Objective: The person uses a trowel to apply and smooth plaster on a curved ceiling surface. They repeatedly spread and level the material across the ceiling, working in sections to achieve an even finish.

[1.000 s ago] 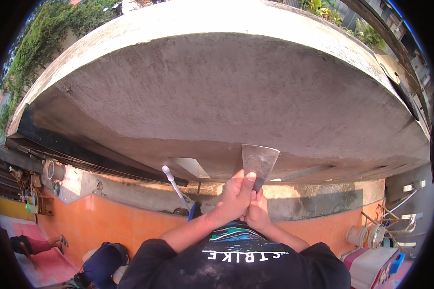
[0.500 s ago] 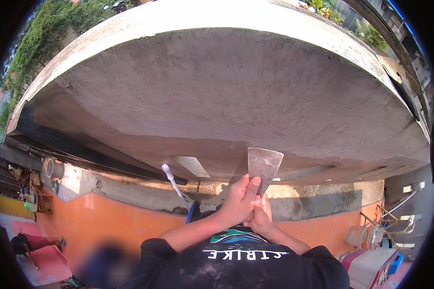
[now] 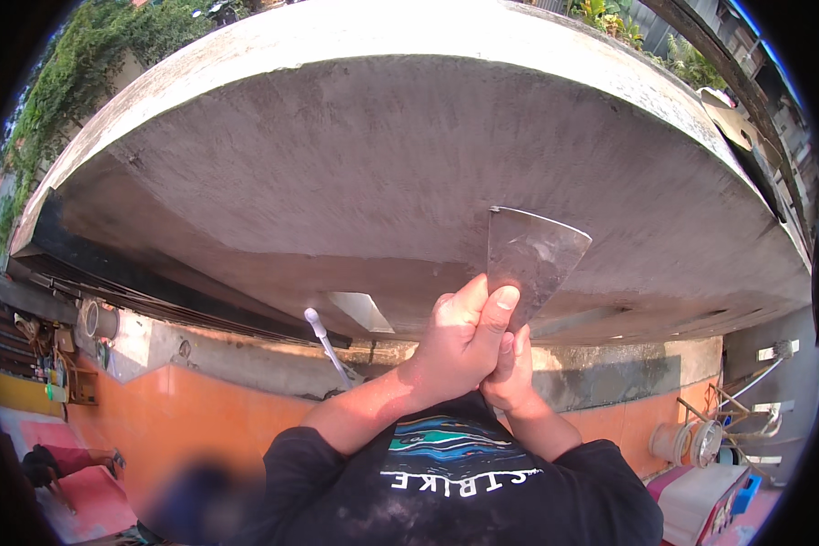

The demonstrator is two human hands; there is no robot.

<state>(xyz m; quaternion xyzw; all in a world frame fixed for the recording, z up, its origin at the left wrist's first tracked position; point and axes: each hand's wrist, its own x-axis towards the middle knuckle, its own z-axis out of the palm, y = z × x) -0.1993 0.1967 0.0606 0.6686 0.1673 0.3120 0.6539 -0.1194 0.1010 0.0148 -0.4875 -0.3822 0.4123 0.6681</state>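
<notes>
A wide metal putty knife (image 3: 535, 253) points up in front of a grey plastered wall (image 3: 337, 173). Its blade flares toward the top edge, and its handle is hidden in my hands. My left hand (image 3: 460, 338) is closed around it, thumb pressed at the base of the blade. Just below and to the right, my right hand (image 3: 511, 371) is closed against the left one, seemingly on the lower end of the same handle. Whether the blade's edge touches the wall, I cannot tell.
A white-tipped pole (image 3: 326, 341) stands left of my arms. Buckets (image 3: 672, 441) sit at the lower right beside a white and maroon box (image 3: 687, 500). An orange wall (image 3: 218, 414) runs behind me. Another person's legs (image 3: 91, 455) show at lower left.
Both hands have risen and moved slightly right with the putty knife. Its blade now stands higher against the wall and looks larger.
</notes>
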